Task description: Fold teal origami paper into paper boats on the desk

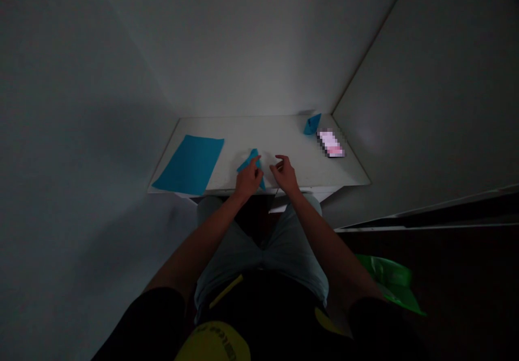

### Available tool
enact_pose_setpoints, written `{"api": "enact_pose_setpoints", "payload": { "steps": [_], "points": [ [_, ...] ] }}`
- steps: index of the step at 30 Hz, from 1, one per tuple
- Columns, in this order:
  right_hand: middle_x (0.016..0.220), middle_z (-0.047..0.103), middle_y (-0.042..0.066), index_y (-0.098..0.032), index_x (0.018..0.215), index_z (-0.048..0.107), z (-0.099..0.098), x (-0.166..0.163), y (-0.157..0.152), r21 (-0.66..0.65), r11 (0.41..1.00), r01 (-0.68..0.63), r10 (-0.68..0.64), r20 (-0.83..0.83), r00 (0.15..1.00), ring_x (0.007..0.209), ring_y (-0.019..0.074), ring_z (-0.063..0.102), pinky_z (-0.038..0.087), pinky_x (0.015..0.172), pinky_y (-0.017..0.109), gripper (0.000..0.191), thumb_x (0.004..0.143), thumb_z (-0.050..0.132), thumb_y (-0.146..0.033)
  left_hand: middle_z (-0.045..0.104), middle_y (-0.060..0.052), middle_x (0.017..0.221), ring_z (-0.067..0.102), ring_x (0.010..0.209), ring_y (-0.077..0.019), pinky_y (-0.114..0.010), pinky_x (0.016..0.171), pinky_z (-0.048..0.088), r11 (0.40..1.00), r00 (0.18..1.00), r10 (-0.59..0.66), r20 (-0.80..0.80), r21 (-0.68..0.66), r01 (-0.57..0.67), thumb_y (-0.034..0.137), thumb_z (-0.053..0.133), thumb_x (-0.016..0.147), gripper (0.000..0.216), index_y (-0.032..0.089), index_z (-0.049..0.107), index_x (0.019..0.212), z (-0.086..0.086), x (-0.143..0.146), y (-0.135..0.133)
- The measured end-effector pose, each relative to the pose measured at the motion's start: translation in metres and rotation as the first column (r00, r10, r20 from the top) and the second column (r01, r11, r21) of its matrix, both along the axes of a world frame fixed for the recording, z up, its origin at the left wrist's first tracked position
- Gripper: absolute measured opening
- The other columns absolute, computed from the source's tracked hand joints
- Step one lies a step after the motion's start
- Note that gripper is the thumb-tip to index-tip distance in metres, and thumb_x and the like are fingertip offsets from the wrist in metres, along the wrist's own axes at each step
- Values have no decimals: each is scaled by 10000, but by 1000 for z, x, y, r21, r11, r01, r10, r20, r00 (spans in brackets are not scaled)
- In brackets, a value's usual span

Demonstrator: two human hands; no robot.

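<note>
On the white tabletop [279, 128], a folded piece of blue paper [254, 152] with pointed corners lies under and around my left hand [250, 178]. That hand has its index finger stretched out and its other fingers curled in at the paper; the exact grip is partly hidden. Just to the right, my right hand [285, 175] hovers apart from the paper, with thumb and index finger spread and nothing visible between them. A flat sheet of blue paper [192, 164] lies left of my hands, its lower edge at the table's front.
A small folded blue paper shape [312, 125] stands near the back right, beside a phone [331, 143] with a blurred, lit screen. Walls close off the table's back and sides. Something green and plastic [391, 280] is on the dark floor at right.
</note>
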State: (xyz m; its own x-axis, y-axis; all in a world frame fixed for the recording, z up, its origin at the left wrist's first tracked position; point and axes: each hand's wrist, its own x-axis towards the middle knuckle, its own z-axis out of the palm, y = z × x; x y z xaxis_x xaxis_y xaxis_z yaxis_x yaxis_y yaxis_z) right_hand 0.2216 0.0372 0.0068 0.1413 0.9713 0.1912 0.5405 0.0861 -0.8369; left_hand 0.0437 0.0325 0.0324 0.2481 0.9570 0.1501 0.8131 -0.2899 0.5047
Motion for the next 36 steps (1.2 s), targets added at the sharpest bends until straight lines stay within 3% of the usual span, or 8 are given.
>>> {"api": "enact_pose_setpoints", "payload": {
  "steps": [5,10,14,19,22,27,30,36],
  "points": [
    [1101,734,79,-201,1339,651,-5,-1,5,-58,998,14,-2,200,980,1021,258,698,518,957,396,465,918,688,-394,707,-80,1003,702,948,-259,-374,902,548,987,983,92,157,115,-111,398,652,1023,510,161,571,1467,-14,-10,10],
    [1171,740,78,-266,1172,787,4,-6,0,-116,992,-51,85,315,945,1106,248,698,489,999,393,253,1026,629,-400,570,-255,1520,517,1423,-432,-560,1185,419,970,986,147,-84,205,-127,711,792,840,1016,131,440,1597,-22,-43,10],
    [1248,748,72,-300,1198,807,13,-24,5,-207,975,-75,143,340,930,1202,276,679,457,1044,442,277,1019,662,-455,458,-268,1666,410,1548,-439,-569,1273,307,989,970,34,-242,148,2,754,632,940,992,107,388,1651,-30,-55,6],
    [1256,768,52,-284,1221,779,15,-37,17,-281,956,-89,164,255,953,1203,270,690,458,1070,465,300,973,714,-440,424,-243,1710,344,1617,-417,-579,1310,251,992,971,-50,-233,105,77,755,486,1009,934,120,360,1683,-31,-56,6],
    [1218,782,34,-294,1205,774,12,-35,22,-283,953,-110,174,210,962,1134,252,709,475,1063,458,297,972,706,-465,390,-247,1732,308,1644,-411,-580,1339,200,990,977,-100,-191,82,117,806,518,967,1043,109,292,1709,-32,-59,9],
    [1210,750,90,-279,1059,840,7,-37,33,-318,939,-133,226,276,934,1222,336,669,480,1045,500,317,938,739,-554,341,-246,1759,304,1652,-402,-579,1358,176,966,964,-253,-82,28,256,829,637,885,1187,124,202,1736,-35,-70,12],
    [1148,738,78,-272,989,839,-1,-41,41,-273,950,-152,204,173,964,1158,304,677,494,1031,460,314,925,740,-563,348,-241,1756,357,1624,-414,-588,1335,253,947,947,-321,31,10,321,802,742,821,1267,161,166,1749,-34,-77,15],
    [974,724,42,-234,894,768,-14,-39,45,-162,981,-111,77,-202,976,991,249,656,528,927,394,382,863,697,-608,360,-230,1751,407,1595,-428,-593,1294,355,967,951,-243,194,-23,252,721,793,833,1242,183,161,1757,-35,-81,17]
  ]
}}
